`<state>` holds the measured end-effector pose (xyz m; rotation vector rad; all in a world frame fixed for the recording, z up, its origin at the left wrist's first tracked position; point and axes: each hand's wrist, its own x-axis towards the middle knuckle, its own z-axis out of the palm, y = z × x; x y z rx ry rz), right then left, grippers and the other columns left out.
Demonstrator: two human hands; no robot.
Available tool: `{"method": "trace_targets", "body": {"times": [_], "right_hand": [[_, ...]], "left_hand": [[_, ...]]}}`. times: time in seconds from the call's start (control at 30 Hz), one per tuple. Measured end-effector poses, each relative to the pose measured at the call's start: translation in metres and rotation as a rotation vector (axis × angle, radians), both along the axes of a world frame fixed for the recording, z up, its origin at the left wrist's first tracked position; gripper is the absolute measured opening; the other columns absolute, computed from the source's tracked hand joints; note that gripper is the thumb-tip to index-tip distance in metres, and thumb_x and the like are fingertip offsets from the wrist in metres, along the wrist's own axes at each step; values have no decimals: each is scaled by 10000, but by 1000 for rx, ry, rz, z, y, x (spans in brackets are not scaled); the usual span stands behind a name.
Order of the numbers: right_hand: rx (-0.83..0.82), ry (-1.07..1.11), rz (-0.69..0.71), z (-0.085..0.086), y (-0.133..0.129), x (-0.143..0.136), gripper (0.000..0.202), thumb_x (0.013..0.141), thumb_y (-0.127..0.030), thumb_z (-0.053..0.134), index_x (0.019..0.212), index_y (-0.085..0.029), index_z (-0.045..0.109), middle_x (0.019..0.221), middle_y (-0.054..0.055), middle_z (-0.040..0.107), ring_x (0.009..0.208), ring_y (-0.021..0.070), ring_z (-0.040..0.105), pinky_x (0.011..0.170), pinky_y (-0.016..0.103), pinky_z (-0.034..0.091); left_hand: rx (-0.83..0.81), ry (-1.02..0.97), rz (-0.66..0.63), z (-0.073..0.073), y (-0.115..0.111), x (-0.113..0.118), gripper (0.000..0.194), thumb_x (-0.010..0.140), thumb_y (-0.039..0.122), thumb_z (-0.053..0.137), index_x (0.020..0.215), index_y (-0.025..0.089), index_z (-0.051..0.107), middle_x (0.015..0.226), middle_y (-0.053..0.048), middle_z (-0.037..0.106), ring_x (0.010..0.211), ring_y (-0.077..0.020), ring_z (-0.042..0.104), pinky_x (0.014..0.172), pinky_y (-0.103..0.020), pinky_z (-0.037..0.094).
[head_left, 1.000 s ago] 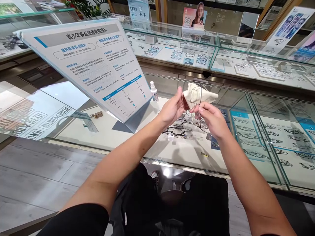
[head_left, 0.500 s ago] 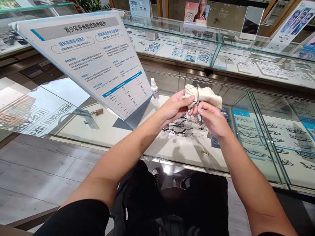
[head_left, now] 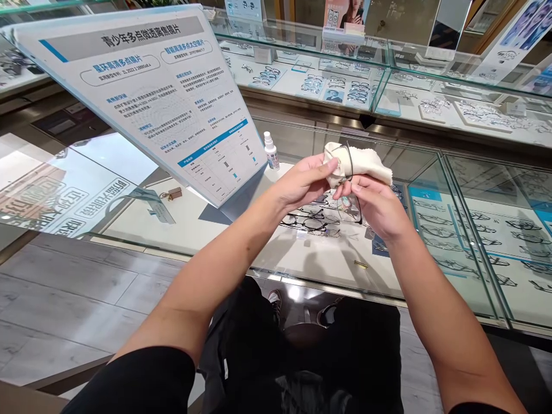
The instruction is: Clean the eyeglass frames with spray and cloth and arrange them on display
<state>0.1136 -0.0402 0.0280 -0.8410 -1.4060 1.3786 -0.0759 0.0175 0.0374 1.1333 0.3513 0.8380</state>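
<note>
A cream cleaning cloth (head_left: 368,161) is bunched over a pair of dark-framed eyeglasses (head_left: 349,158), held up above the glass counter. My left hand (head_left: 311,179) is closed on the cloth, its thumb pressing on the near side. Lower on the frame, my right hand (head_left: 374,202) pinches the eyeglasses near the cloth's lower edge. One dark temple arm hangs down between the hands. The cloth hides much of the lenses.
A white spray bottle (head_left: 271,152) stands beyond my left hand, beside a large tilted sign board (head_left: 150,103). Under the counter's glass top lie several eyeglass frames (head_left: 314,221). Farther back is another glass display case (head_left: 302,80). A small brown tag (head_left: 174,194) lies left.
The view has shifted slightly. Both hands stay on the cloth and eyeglasses, which are turned a little, with the dark frame now tilted somewhat differently.
</note>
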Motion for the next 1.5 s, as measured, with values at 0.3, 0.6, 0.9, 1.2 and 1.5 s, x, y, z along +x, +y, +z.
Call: {"method": "trace_targets", "body": {"times": [0.3, 0.6, 0.9, 1.2, 1.5], "right_hand": [[14, -19, -43, 0, 1, 1, 382, 894, -618, 818, 829, -254, 727, 958, 66, 761, 1051, 298, 710, 928, 435, 561], [68, -67, -48, -12, 2, -3, 304, 961, -560, 775, 931, -257, 781, 986, 57, 759, 867, 227, 624, 798, 383, 530], [141, -168, -98, -10, -3, -12, 378, 941, -615, 797, 951, -237, 797, 975, 57, 769, 939, 239, 665, 885, 404, 572], [75, -130, -133, -5, 2, 2, 290, 950, -523, 799, 917, -236, 821, 951, 54, 800, 875, 214, 644, 813, 362, 526], [-7, -42, -125, -8, 4, -1, 287, 896, -516, 846, 889, -234, 799, 910, 54, 771, 833, 204, 632, 722, 341, 472]], "left_hand": [[8, 21, 16, -1, 2, -1, 525, 755, 541, 998, 955, 167, 688, 753, -47, 714, 650, -186, 705, 685, -338, 575], [79, 1, 85, -7, -1, 7, 591, 696, 610, 1011, 871, 177, 649, 679, -8, 679, 549, -104, 572, 595, -280, 481], [-53, 45, 216, -14, -5, 15, 559, 871, 715, 825, 852, 203, 602, 589, 40, 584, 453, -84, 497, 495, -247, 388], [-33, -40, 191, -15, 3, 14, 533, 842, 659, 894, 925, 189, 658, 713, -5, 669, 589, -127, 616, 568, -278, 490], [13, -108, 219, -14, -5, 16, 640, 676, 459, 1063, 1059, 208, 615, 767, 24, 702, 582, -103, 628, 532, -238, 468]]}}
